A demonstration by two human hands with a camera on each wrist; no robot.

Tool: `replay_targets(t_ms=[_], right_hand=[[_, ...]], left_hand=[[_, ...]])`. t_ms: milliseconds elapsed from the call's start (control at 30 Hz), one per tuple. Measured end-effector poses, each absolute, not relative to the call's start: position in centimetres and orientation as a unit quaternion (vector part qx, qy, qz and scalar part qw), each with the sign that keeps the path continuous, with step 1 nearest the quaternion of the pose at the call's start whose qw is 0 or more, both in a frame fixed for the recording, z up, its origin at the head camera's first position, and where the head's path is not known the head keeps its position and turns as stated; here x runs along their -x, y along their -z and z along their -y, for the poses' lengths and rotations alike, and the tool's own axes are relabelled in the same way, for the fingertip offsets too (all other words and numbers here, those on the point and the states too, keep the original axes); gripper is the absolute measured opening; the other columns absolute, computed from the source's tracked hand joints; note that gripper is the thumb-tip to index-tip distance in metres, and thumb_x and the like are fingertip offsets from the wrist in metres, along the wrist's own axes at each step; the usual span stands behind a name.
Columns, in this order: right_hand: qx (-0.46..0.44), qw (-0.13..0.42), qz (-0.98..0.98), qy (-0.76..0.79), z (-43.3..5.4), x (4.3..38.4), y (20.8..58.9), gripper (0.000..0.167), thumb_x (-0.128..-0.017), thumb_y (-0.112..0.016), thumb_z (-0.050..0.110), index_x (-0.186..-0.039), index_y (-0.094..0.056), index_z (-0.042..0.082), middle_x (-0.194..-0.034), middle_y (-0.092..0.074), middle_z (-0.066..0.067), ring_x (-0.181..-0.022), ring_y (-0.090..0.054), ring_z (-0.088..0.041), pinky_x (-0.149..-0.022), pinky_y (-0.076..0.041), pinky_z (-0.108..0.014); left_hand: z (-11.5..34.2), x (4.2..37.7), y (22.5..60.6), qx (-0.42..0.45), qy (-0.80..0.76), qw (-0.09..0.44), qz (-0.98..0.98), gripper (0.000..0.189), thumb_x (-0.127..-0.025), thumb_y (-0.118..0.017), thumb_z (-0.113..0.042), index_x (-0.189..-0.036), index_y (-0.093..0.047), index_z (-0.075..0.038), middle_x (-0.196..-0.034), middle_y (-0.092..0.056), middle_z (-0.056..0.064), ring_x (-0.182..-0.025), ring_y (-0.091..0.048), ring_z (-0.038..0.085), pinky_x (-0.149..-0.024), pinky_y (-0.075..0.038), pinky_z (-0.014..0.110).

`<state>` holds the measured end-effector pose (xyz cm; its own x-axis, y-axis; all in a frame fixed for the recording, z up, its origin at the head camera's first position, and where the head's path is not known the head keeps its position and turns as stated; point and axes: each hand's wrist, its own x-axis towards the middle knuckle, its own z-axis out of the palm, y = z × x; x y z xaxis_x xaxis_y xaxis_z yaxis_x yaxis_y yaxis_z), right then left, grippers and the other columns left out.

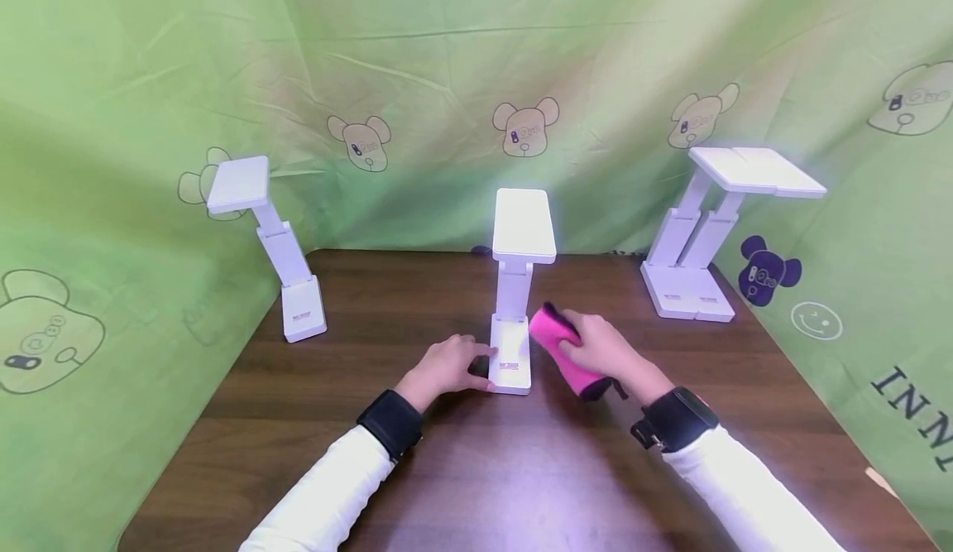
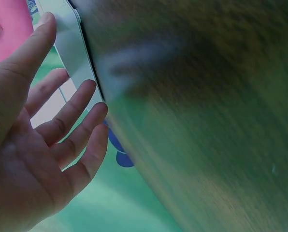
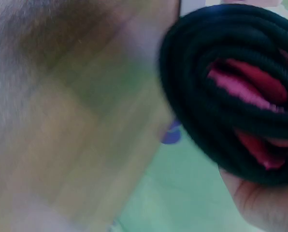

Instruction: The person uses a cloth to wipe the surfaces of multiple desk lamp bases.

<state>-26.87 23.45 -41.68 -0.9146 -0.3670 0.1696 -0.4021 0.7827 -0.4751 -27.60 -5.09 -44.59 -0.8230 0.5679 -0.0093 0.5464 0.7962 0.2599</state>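
Note:
A white folding desk lamp stands upright at the middle of the table, its flat head tilted toward me. Beside the left edge of its base is my left hand, thumb and forefinger reaching to that edge. In the left wrist view, the fingers of this hand are spread and loosely bent, with the thumb tip over the base. My right hand grips a rolled pink cloth with black edging, just right of the lamp. The roll's spiralled end fills much of the right wrist view.
Another white lamp stands at the table's left rear. Two more lamps stand side by side at the right rear. A green printed curtain surrounds the brown wooden table at the back and sides.

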Motion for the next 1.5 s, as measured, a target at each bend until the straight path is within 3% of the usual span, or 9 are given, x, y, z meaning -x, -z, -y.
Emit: replay_targets(t_ms=[133,267,367,467,733,900,1233,1400,1500], right_hand=[[-0.105,0.035,0.934,-0.338,-22.9,28.8,43.0,0.042,-0.093,-0.068,0.013,-0.127,-0.056,-0.009,-0.099,-0.068,-0.022,-0.081,-0.066,-0.027,-0.076,-0.058,-0.043],[-0.027,0.020,0.926,-0.377,-21.8,30.2,44.2,0.042,-0.095,-0.066,0.019,-0.123,-0.053,-0.010,-0.104,-0.065,-0.028,-0.086,-0.066,-0.034,-0.075,-0.059,-0.044],[-0.003,0.016,0.925,-0.381,-20.8,31.1,44.7,0.044,-0.094,-0.064,0.020,-0.123,-0.051,-0.010,-0.108,-0.063,-0.030,-0.091,-0.065,-0.036,-0.079,-0.058,-0.045],[0.006,0.014,0.930,-0.368,-20.1,31.6,44.8,0.045,-0.094,-0.064,0.021,-0.124,-0.050,-0.010,-0.112,-0.063,-0.031,-0.097,-0.063,-0.039,-0.086,-0.054,-0.050],[-0.048,0.014,0.958,-0.284,-19.1,31.2,44.6,0.058,-0.094,-0.070,0.022,-0.137,-0.046,-0.010,-0.111,-0.065,-0.028,-0.094,-0.065,-0.037,-0.084,-0.056,-0.048],[-0.083,-0.004,0.960,-0.266,-19.0,30.1,44.3,0.068,-0.093,-0.072,0.018,-0.147,-0.039,-0.008,-0.119,-0.064,-0.029,-0.098,-0.065,-0.036,-0.087,-0.056,-0.047],[-0.195,-0.011,0.971,-0.138,-18.2,25.8,43.3,0.065,-0.090,-0.077,0.020,-0.146,-0.050,0.002,-0.117,-0.062,-0.023,-0.091,-0.066,-0.031,-0.083,-0.057,-0.048],[-0.229,-0.052,0.959,-0.159,-19.3,23.9,43.2,0.062,-0.088,-0.078,0.018,-0.143,-0.053,0.007,-0.118,-0.062,-0.017,-0.092,-0.063,-0.026,-0.084,-0.056,-0.048],[-0.260,-0.080,0.942,-0.198,-20.7,23.4,42.8,0.060,-0.090,-0.075,0.017,-0.143,-0.051,0.003,-0.122,-0.064,-0.017,-0.098,-0.063,-0.027,-0.086,-0.054,-0.049]], left_hand=[[5.1,27.6,44.7,-0.296,-0.119,0.039,-0.947,0.066,-0.079,-0.083,-0.052,-0.136,-0.067,-0.024,-0.108,-0.065,0.006,-0.092,-0.053,0.019,-0.073,-0.050,0.033],[5.1,27.6,44.8,-0.309,-0.129,0.036,-0.942,0.066,-0.080,-0.083,-0.050,-0.137,-0.066,-0.020,-0.136,-0.061,0.009,-0.116,-0.054,0.025,-0.091,-0.053,0.040],[5.2,27.8,44.8,-0.324,-0.136,0.044,-0.935,0.067,-0.082,-0.082,-0.046,-0.139,-0.064,-0.017,-0.153,-0.050,0.008,-0.133,-0.048,0.028,-0.102,-0.050,0.044],[5.1,27.9,44.7,-0.329,-0.140,0.063,-0.932,0.070,-0.084,-0.081,-0.044,-0.143,-0.059,-0.015,-0.156,-0.046,0.006,-0.136,-0.047,0.028,-0.105,-0.048,0.045],[5.0,27.9,44.5,-0.316,-0.149,0.088,-0.933,0.076,-0.084,-0.080,-0.044,-0.149,-0.052,-0.017,-0.155,-0.048,0.004,-0.129,-0.052,0.025,-0.104,-0.048,0.043],[5.0,28.0,44.3,-0.316,-0.146,0.086,-0.934,0.074,-0.084,-0.080,-0.044,-0.148,-0.054,-0.016,-0.155,-0.048,0.005,-0.131,-0.051,0.027,-0.106,-0.047,0.044],[4.9,28.0,44.3,-0.312,-0.140,0.085,-0.936,0.070,-0.085,-0.080,-0.044,-0.145,-0.057,-0.017,-0.155,-0.048,0.005,-0.133,-0.052,0.027,-0.107,-0.046,0.045],[4.9,27.8,44.3,-0.315,-0.136,0.084,-0.936,0.069,-0.085,-0.079,-0.044,-0.144,-0.058,-0.017,-0.155,-0.047,0.005,-0.133,-0.052,0.028,-0.107,-0.046,0.046],[4.9,27.7,44.4,-0.316,-0.138,0.083,-0.935,0.069,-0.085,-0.080,-0.044,-0.144,-0.058,-0.016,-0.155,-0.048,0.006,-0.132,-0.053,0.028,-0.107,-0.046,0.046]])
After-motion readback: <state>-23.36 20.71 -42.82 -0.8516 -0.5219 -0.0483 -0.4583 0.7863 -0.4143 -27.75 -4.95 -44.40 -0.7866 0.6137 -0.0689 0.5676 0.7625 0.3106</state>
